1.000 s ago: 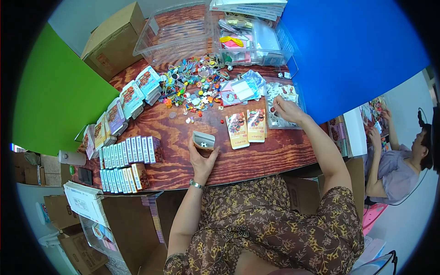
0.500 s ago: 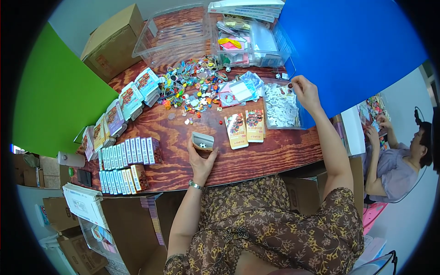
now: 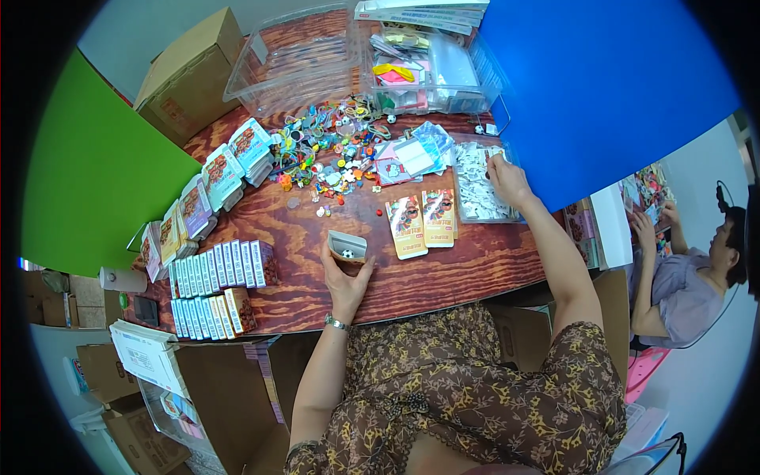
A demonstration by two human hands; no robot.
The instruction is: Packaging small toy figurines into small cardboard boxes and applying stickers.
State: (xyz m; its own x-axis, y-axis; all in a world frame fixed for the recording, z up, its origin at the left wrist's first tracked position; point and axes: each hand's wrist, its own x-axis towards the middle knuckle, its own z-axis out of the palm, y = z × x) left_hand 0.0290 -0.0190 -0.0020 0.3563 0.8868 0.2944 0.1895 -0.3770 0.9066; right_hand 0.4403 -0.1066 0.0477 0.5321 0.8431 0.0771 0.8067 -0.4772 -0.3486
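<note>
Head | left grip [image 3: 348,286]: wrapped round carton [image 3: 360,245] | right grip [image 3: 511,184]: back over tray [image 3: 478,220], opening and contents unclear

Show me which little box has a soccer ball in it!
The small open-topped card box in the person's left hand: a black-and-white ball shows inside. The other small printed boxes sit in two rows, showing no ball.

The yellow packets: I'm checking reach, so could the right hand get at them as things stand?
Probably yes: the right hand is over the tray just beside the yellow packets, with only the tray's rim between.
</note>
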